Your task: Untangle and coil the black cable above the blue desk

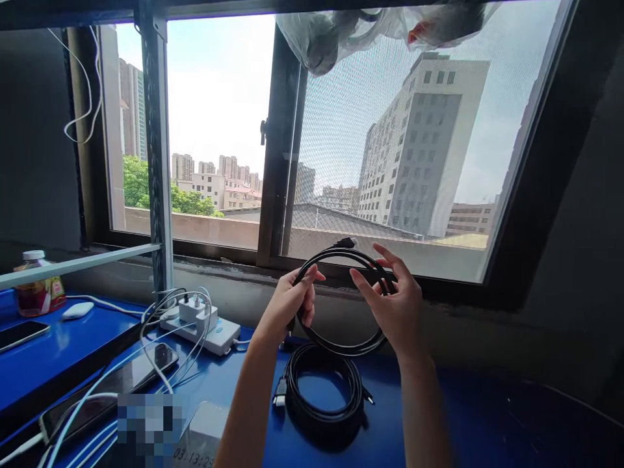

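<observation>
A coil of black cable (341, 351) is held up in front of the window, over the blue desk. My left hand (295, 299) is closed round its left side, thumb on top. At the right side of the loop, my right hand (397, 296) has its thumb and forefinger spread apart, while the other fingers curl about the cable. One black plug (346, 242) sticks up at the top of the loop. Below my hands, a second coil of black cable (324, 422) lies on the desk, with a metal-tipped HDMI plug (280, 393) at its left.
A white power strip (219, 335) with chargers and tangled white cords stands left of my hands. Phones (110, 383), a white mouse (78, 311) and a drink bottle (39, 286) lie or stand further left. A metal shelf post (156, 143) rises before the window; plastic bags (336, 39) hang above.
</observation>
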Tool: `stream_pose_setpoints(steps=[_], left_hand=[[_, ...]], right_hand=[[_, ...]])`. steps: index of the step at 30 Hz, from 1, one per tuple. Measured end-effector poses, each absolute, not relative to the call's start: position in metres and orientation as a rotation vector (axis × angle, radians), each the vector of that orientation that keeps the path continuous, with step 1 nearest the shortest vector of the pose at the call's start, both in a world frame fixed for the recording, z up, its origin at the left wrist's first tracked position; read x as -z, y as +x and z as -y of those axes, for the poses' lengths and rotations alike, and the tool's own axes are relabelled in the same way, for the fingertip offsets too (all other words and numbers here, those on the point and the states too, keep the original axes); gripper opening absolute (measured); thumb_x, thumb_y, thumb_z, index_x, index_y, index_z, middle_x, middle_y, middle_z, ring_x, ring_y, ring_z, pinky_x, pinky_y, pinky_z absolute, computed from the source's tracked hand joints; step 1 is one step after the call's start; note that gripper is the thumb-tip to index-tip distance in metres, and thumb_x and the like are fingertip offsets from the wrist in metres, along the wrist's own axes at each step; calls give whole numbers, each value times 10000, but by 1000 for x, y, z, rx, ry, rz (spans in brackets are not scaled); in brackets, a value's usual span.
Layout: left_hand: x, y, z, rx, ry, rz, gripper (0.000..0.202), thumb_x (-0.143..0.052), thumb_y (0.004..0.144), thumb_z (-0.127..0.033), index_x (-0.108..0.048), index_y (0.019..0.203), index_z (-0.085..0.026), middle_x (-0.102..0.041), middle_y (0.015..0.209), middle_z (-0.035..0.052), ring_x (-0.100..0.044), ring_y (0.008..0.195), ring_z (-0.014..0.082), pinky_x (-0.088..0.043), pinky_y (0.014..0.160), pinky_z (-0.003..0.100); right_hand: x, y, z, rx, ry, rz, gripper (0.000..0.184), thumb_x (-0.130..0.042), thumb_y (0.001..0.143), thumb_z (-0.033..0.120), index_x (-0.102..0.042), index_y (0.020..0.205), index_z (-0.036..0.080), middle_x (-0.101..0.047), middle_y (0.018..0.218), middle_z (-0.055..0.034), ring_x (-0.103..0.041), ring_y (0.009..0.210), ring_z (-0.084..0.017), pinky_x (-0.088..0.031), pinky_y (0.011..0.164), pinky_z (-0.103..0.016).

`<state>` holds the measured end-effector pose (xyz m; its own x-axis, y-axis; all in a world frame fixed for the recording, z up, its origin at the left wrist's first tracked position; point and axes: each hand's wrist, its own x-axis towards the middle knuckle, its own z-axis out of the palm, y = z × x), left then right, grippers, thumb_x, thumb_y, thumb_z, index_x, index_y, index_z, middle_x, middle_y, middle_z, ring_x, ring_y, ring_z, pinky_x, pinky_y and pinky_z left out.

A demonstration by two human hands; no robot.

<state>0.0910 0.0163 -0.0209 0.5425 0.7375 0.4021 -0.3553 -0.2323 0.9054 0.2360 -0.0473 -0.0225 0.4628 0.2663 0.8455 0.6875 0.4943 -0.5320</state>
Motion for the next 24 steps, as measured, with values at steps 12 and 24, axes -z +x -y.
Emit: stream_pose_setpoints(steps=[12, 24], left_hand=[[22, 95, -18, -855, 1314, -224, 639, -458, 735, -809, -347, 586, -198, -240, 394, -110, -151, 293, 10, -86, 315, 170], [17, 98, -14, -758, 1294, -340, 525, -455, 898, -536, -365, 512, -191, -290, 359, -76, -323, 303, 41, -233, 347, 164]], right_hand=[[23, 245, 48, 512, -1003, 1216, 324, -614, 849, 497, -745, 965, 224, -627, 782, -33, -527, 563, -127, -495, 582, -278], [24, 256, 50, 564, -1012, 1277, 253, -586, 885, 430, -740, 930, 234, -605, 789, -29, -572, 589, -148, -496, 596, -290]])
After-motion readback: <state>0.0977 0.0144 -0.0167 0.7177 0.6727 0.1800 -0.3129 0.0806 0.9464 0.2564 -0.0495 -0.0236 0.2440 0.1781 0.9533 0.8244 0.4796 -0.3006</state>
